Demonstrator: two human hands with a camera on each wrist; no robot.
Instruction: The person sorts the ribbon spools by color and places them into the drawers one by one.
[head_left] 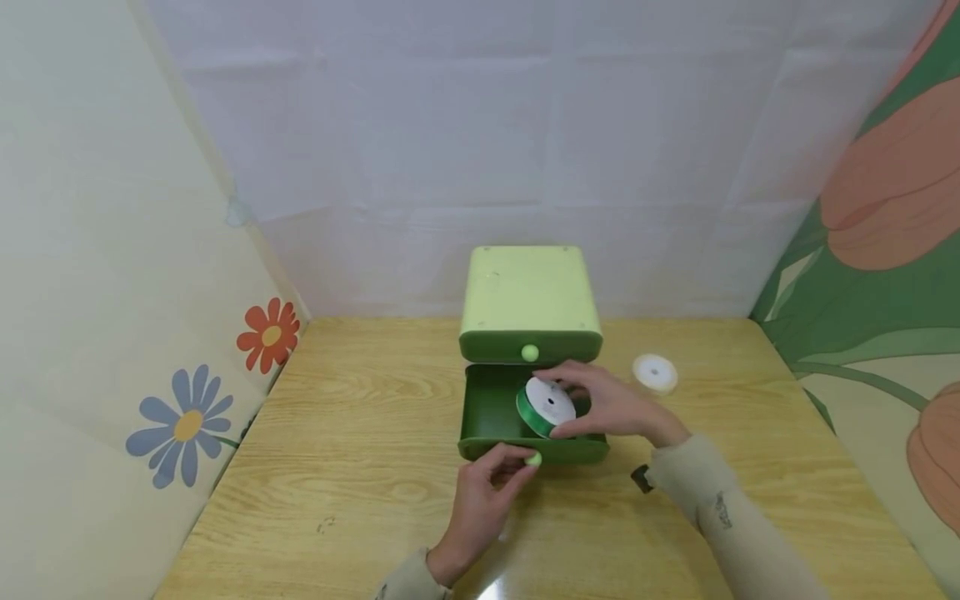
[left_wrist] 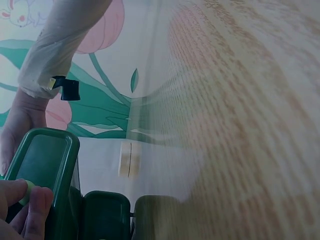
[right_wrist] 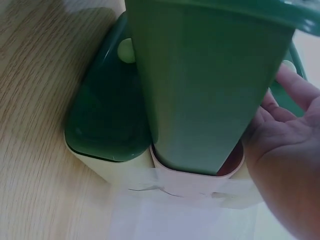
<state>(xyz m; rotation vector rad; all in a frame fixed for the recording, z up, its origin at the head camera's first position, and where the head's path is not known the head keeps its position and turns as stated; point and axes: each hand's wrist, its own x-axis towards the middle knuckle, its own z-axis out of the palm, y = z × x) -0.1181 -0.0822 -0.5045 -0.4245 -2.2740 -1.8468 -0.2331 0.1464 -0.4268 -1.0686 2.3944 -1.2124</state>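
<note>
Likely a placing step: the right hand [head_left: 611, 404], fingers and thumb spread across the green ribbon spool [head_left: 546, 408], grips it tilted in or just above the open drawer [head_left: 577, 452]. The left hand [head_left: 483, 496] pinches the drawer's front knob [head_left: 533, 459]. Next probably calls for steadying the drawer while lowering and freeing the spool.

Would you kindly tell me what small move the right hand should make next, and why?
Probably settle the green ribbon spool into the open drawer and let go: the right hand grips it over or in the drawer, and the left hand pinches the drawer's knob.
</note>
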